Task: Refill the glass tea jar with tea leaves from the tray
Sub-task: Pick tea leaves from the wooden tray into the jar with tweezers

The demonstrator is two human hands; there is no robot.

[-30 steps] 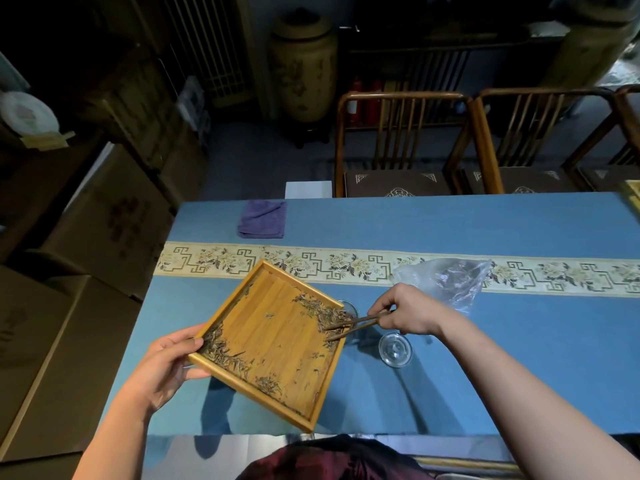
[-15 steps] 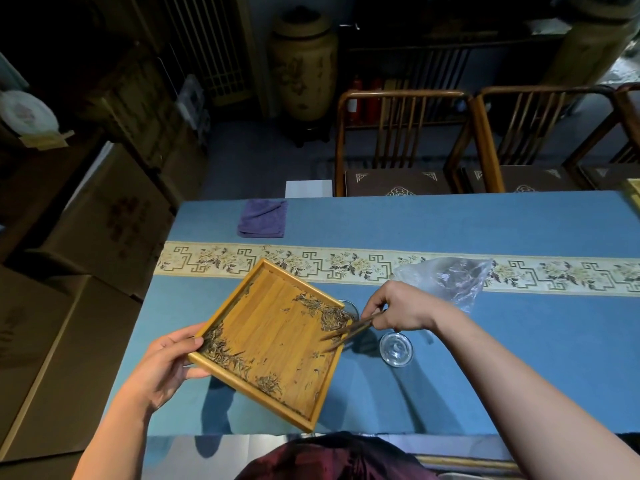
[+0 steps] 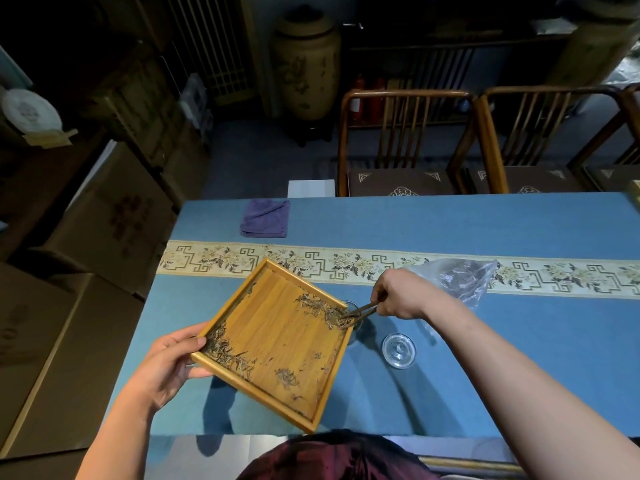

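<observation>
The left hand [image 3: 165, 368] grips the wooden tray [image 3: 277, 341] at its left corner, above the tabletop [image 3: 485, 341]. The right hand [image 3: 398, 294] pinches tongs [image 3: 360, 310] in the tea leaves [image 3: 332, 311] at the tray's right corner, over the partly hidden glass jar [image 3: 356, 327]. The lid [image 3: 399, 350] lies beside it.

dim rm | blue-clothed table [image 3: 485, 230] | 2 wooden chairs [image 3: 405, 140] behind | big ceramic urn [image 3: 306, 67] | cardboard boxes [image 3: 114, 216] left

Purple cloth [image 3: 265, 218] folded on my surface [image 3: 485, 223], beyond the patterned runner [image 3: 242, 259]. Crumpled plastic bag [image 3: 460, 277] on that runner. Two wooden chairs [image 3: 405, 140] past the far edge.
</observation>
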